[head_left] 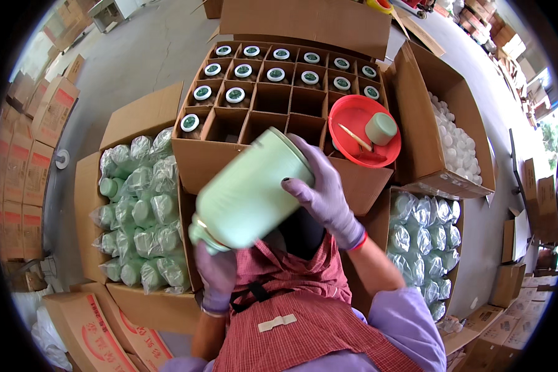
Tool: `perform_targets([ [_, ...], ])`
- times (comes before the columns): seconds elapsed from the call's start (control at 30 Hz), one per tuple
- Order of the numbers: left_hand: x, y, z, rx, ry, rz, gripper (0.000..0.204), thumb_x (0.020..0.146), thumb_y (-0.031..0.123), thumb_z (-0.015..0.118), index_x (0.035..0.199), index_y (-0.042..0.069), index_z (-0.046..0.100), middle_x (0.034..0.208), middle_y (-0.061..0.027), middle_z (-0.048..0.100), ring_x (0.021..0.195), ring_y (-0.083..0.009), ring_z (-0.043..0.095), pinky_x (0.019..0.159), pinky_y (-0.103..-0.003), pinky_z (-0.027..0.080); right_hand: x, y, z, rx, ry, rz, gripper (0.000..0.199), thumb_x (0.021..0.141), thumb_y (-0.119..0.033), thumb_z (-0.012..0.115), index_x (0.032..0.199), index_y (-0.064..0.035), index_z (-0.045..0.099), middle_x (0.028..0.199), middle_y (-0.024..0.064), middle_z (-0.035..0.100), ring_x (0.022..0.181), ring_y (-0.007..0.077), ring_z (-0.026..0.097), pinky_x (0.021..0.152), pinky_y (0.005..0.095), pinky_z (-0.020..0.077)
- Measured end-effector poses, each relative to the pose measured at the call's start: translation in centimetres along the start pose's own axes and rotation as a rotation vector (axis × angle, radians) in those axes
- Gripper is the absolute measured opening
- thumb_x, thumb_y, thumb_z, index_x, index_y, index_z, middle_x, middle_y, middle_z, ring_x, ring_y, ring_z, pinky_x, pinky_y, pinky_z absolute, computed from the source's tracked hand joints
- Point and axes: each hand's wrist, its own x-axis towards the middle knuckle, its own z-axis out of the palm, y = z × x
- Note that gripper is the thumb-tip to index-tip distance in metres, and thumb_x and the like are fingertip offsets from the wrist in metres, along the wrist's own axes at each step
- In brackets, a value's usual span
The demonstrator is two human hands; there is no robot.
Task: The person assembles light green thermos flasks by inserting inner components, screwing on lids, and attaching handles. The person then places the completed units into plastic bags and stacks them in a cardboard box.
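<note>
Tilted in front of my apron is a large pale green flask (254, 189), its narrow neck low on the left and its broad end up on the right; it is blurred. In a lilac glove, my right hand (321, 191) grips the broad end, thumb on the near side. My left hand (217, 276), gloved alike, is closed at the neck, its fingers partly hidden. Just beyond the flask stands a divided carton (198, 164) holding several upright items with round white-and-green tops (235, 95). Several of its front and middle compartments hold no such item.
On the carton's right corner sits a red basin (344, 133) with a green cup (380, 129) and a thin stick (355, 137). A carton of small white caps (456, 146) stands at right. Cartons of plastic-wrapped green flasks flank me at left (144, 214) and right (420, 239).
</note>
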Motion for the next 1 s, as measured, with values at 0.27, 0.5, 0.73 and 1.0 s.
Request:
perform_targets([
  [0.27,2.9,2.7,2.3,0.781,-0.206,-0.067,0.030,0.102,0.017,0.045,0.121,-0.002,0.060,0.123,-0.0100,0.062,0.111,-0.0165,0.059,0.097,-0.029,0.046,-6.5,-1.5,6.2,-0.412,-0.399,-0.372,0.022,0.079,-0.026,0.073,0.096,-0.0125,0.068,0.085,0.0063,0.054,0.078,0.0259,0.057,0.074,0.0398,0.0479],
  [0.5,4.9,4.7,-4.9,0.438,-0.333,-0.007,0.042,0.105,0.026,0.040,0.110,-0.008,0.064,0.104,-0.0182,0.070,0.099,-0.0256,0.066,0.094,-0.035,0.049,-4.7,4.5,-1.1,-0.257,-0.396,-0.039,0.011,0.080,-0.017,0.071,0.086,-0.0079,0.075,0.108,0.0112,0.062,0.108,0.0299,0.056,0.095,0.0441,0.0429],
  [0.73,4.9,3.3,-1.4,0.656,-0.545,-0.060,0.049,0.102,0.037,0.046,0.125,-0.004,0.060,0.121,-0.0155,0.064,0.109,-0.0269,0.061,0.097,-0.037,0.046,-4.0,2.7,0.1,0.158,-0.616,-0.200,0.054,0.072,-0.041,0.080,0.110,-0.0062,0.066,0.118,0.0102,0.060,0.118,0.0312,0.053,0.103,0.0454,0.0407],
  [1.0,5.8,4.9,0.5,0.808,-0.906,-0.051,0.075,0.078,0.043,0.080,0.137,0.004,0.056,0.147,-0.0169,0.045,0.138,-0.0298,0.041,0.113,-0.041,0.033,-4.8,1.5,1.5,0.253,-0.668,0.205,0.091,0.068,-0.050,0.085,0.136,-0.0018,0.048,0.145,0.0197,0.041,0.138,0.0356,0.039,0.115,0.0431,0.0311],
])
